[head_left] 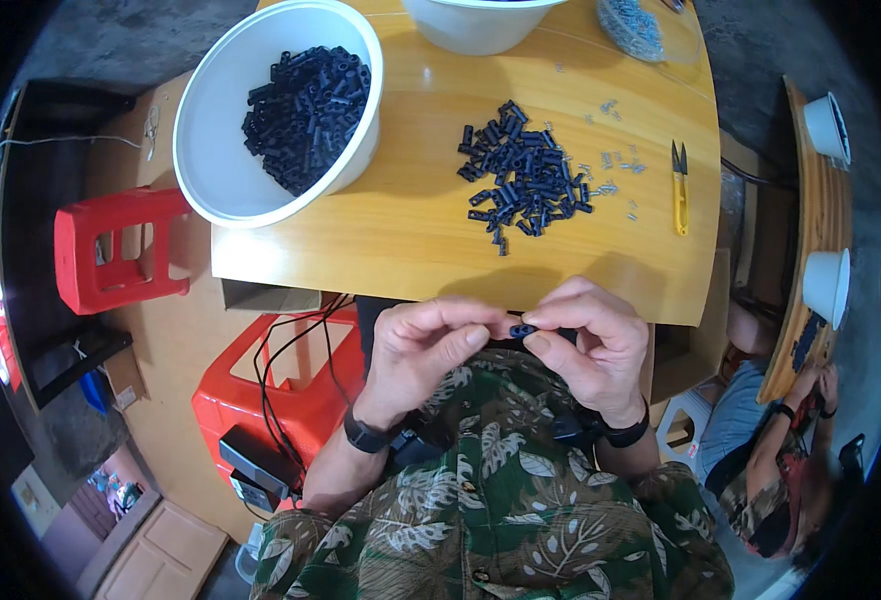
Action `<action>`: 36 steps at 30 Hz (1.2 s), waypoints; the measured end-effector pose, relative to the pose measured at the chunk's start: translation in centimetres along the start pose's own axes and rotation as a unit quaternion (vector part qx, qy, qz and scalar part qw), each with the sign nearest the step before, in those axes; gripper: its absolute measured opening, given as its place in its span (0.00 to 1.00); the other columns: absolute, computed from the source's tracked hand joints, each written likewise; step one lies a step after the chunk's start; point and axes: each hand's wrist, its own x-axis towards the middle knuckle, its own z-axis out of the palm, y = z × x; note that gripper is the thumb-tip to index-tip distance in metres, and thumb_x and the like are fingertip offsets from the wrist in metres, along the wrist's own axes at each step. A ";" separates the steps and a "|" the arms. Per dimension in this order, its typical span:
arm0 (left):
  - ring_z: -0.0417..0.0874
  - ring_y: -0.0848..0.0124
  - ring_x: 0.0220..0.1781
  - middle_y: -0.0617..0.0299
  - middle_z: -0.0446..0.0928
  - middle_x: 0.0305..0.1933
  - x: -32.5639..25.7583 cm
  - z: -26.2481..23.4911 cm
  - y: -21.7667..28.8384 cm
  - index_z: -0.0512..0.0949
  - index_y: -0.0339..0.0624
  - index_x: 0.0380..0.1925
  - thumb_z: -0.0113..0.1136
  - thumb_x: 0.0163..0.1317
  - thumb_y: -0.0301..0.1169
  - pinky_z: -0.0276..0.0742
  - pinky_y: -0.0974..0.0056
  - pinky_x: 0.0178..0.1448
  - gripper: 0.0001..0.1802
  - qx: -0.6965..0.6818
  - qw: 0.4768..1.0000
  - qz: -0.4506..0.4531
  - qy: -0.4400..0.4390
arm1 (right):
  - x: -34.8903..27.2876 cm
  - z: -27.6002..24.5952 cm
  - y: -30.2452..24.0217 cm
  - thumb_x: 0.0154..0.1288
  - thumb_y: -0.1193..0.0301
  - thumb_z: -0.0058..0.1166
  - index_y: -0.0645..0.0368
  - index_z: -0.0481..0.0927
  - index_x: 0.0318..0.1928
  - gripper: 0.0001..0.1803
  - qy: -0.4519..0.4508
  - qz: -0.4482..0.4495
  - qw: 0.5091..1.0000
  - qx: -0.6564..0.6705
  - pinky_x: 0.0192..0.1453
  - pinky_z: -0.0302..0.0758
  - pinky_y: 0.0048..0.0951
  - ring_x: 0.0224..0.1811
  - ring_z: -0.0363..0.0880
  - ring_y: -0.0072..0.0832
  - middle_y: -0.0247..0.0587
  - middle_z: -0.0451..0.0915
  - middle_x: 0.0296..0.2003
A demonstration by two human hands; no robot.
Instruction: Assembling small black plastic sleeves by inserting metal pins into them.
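Just off the table's near edge, my right hand pinches a small black plastic piece with holes between thumb and fingers. My left hand meets it from the left, its index fingertip at the piece's end and its thumb bent close below. Anything tiny between those left fingers is hidden. Beyond my hands, a pile of similar black plastic pieces lies on the yellow wooden table. Small silvery metal parts are scattered at the pile's right side.
A white tub of black pieces stands at the table's left, another white tub behind. Yellow-handled thread snips lie at right, below a clear container. Red stools stand left; another person works at right.
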 end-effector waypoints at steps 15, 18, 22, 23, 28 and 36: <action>0.85 0.60 0.39 0.53 0.84 0.39 0.2 1.4 1.2 0.84 0.33 0.39 0.71 0.52 0.21 0.80 0.61 0.44 0.13 0.498 0.850 0.173 -0.015 | -0.1 0.3 0.1 0.56 0.84 0.65 0.62 0.83 0.40 0.11 -0.035 -0.026 0.996 -0.073 0.33 0.76 0.28 0.31 0.81 0.31 0.41 0.82 0.33; 0.85 0.63 0.39 0.54 0.84 0.36 0.5 1.5 0.8 0.84 0.33 0.37 0.71 0.56 0.25 0.80 0.63 0.43 0.10 0.520 0.836 0.175 -0.012 | -0.2 -0.2 0.2 0.56 0.83 0.66 0.62 0.83 0.40 0.10 -0.039 -0.006 0.997 -0.065 0.33 0.77 0.27 0.31 0.81 0.28 0.41 0.82 0.33; 0.84 0.65 0.35 0.55 0.83 0.36 1.0 1.5 0.3 0.83 0.34 0.35 0.67 0.59 0.23 0.78 0.64 0.42 0.06 0.525 0.833 0.177 0.010 | -0.1 -2.7 1.4 0.61 0.80 0.63 0.63 0.83 0.38 0.05 0.103 0.003 0.978 -0.179 0.33 0.77 0.24 0.30 0.79 0.25 0.39 0.80 0.33; 0.83 0.65 0.34 0.55 0.83 0.35 1.0 1.6 0.3 0.82 0.34 0.35 0.66 0.60 0.22 0.77 0.65 0.42 0.05 0.525 0.835 0.167 0.018 | 0.1 -3.5 1.8 0.61 0.81 0.63 0.63 0.82 0.38 0.05 0.155 0.012 0.961 -0.227 0.33 0.76 0.24 0.29 0.79 0.25 0.39 0.80 0.33; 0.81 0.67 0.33 0.56 0.83 0.34 1.2 1.4 -0.1 0.82 0.34 0.36 0.64 0.60 0.21 0.75 0.66 0.40 0.04 0.524 0.835 0.165 0.028 | 0.8 -6.9 4.4 0.61 0.82 0.62 0.63 0.82 0.38 0.05 0.257 0.048 0.908 -0.326 0.31 0.74 0.26 0.28 0.78 0.26 0.39 0.78 0.31; 0.81 0.69 0.33 0.58 0.82 0.34 1.2 1.8 0.0 0.81 0.35 0.36 0.64 0.61 0.20 0.75 0.67 0.39 0.04 0.527 0.834 0.159 0.034 | 1.6 -7.0 5.3 0.63 0.82 0.60 0.63 0.80 0.39 0.05 0.216 0.031 0.898 -0.382 0.32 0.74 0.27 0.30 0.79 0.25 0.39 0.77 0.30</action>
